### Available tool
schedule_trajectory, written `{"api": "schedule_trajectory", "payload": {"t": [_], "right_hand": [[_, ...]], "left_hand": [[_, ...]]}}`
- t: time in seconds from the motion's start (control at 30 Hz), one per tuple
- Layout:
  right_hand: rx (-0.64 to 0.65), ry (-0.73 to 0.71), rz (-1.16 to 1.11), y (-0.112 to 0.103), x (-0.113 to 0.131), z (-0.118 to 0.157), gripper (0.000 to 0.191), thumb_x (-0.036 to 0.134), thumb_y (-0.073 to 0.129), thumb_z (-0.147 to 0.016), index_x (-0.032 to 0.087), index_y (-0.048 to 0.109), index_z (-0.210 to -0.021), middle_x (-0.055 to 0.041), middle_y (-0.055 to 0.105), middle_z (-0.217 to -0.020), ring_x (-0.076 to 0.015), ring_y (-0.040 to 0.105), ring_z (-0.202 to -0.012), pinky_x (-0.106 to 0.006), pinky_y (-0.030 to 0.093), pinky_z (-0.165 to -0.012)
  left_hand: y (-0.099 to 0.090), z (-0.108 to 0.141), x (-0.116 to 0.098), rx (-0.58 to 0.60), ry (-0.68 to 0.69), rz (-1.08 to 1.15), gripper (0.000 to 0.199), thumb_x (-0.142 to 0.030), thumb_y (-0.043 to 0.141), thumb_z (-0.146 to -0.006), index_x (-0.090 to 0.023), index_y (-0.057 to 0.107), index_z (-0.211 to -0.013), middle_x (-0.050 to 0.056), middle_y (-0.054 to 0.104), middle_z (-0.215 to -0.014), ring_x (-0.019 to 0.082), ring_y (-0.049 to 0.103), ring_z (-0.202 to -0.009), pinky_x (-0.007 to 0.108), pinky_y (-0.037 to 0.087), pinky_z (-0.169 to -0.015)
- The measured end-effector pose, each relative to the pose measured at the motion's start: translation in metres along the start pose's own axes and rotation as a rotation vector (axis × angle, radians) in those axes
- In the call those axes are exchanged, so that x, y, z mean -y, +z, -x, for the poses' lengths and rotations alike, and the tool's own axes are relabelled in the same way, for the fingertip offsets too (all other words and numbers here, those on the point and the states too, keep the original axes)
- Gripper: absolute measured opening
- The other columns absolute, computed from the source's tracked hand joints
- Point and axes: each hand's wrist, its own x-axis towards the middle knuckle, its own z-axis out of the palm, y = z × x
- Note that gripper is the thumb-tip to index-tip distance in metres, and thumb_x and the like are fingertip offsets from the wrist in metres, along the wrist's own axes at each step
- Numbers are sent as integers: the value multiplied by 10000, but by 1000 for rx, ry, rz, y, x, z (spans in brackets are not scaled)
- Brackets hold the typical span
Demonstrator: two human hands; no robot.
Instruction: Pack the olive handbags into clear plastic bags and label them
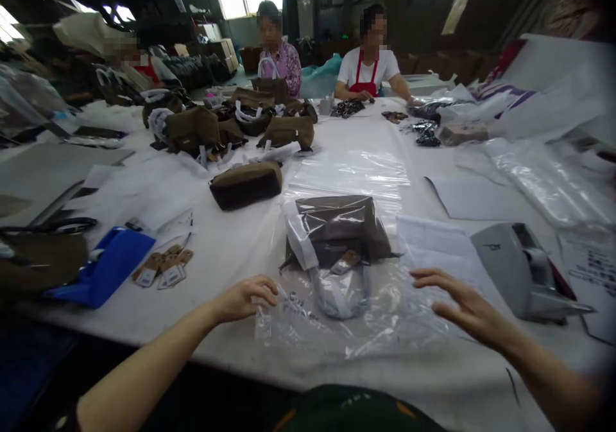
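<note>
A dark brown handbag (337,226) lies inside a clear plastic bag (298,329) on the table in front of me. White wrapping covers part of its strap, and a brown hang tag (345,262) shows through the plastic. At the plastic bag's left edge is my left hand (243,298), its fingers bent and slightly apart; whether they touch the film is unclear. My right hand (462,307) hovers to the right of the plastic bag, thumb and fingers apart, holding nothing.
Another brown bag (246,185) lies beyond, before a pile of handbags (192,130). Hang tags (166,266) and a blue holder (115,262) are at left. A grey tape dispenser (514,268) stands at right. Two people (368,72) sit across the table.
</note>
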Motion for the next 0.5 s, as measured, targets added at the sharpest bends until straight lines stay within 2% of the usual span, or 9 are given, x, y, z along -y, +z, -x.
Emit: {"api": "schedule_trajectory", "payload": {"t": [0.07,0.13,0.2,0.27,0.3,0.37,0.43,0.5], "right_hand": [[120,-105,76,22,25,-5,363,434,604,-802,275,585,-1127,-70,536,-1236,-261,487,-1143,-417,387,-980],[122,-118,128,40,35,-10,282,364,586,-828,266,591,-1092,-56,598,-1115,-231,545,-1042,-380,439,-910],[-45,-54,142,48,31,-15,182,334,530,-866,242,608,-1002,-50,632,-991,-217,578,-944,-365,468,-835],[-222,5,125,46,22,-16,156,338,511,-878,225,607,-925,-48,638,-911,-210,591,-873,-352,479,-776],[-266,4,110,45,17,-15,149,340,516,-876,222,605,-899,-45,638,-883,-207,593,-848,-344,481,-754],[-269,-41,66,44,13,-11,128,318,520,-875,221,602,-877,-36,635,-844,-194,595,-809,-325,479,-727],[-227,-96,5,50,16,-4,111,284,512,-878,218,601,-864,-32,636,-827,-183,597,-788,-310,475,-716],[-190,-121,-67,61,22,5,107,253,506,-875,211,599,-844,-30,638,-803,-173,598,-765,-296,472,-707]], "left_hand": [[-7,6,-10,96,-17,-84,186,-182,630,-755,-224,705,-920,70,650,-1018,196,579,-1001,332,432,-927],[-17,8,-28,179,-50,-158,347,-82,563,-739,-257,670,-1020,44,625,-1119,194,550,-1069,343,401,-975],[-26,3,-55,154,-47,-196,434,-43,496,-735,-266,631,-1082,29,589,-1194,194,521,-1119,346,377,-1001],[-24,-13,-83,41,-27,-204,365,-81,469,-777,-244,626,-1063,33,620,-1120,182,563,-1035,311,417,-942],[-16,-26,-95,-24,-20,-214,298,-122,465,-808,-230,631,-1030,35,642,-1042,173,585,-962,291,440,-888],[15,-56,-107,-113,-19,-250,186,-223,480,-852,-210,641,-945,33,650,-896,164,593,-844,269,456,-789],[61,-85,-102,-105,-19,-298,161,-315,543,-839,-197,638,-893,35,635,-843,176,577,-817,283,450,-755],[105,-107,-87,-86,-60,-365,199,-333,654,-761,-171,635,-874,51,629,-844,208,565,-834,321,447,-759]]}}
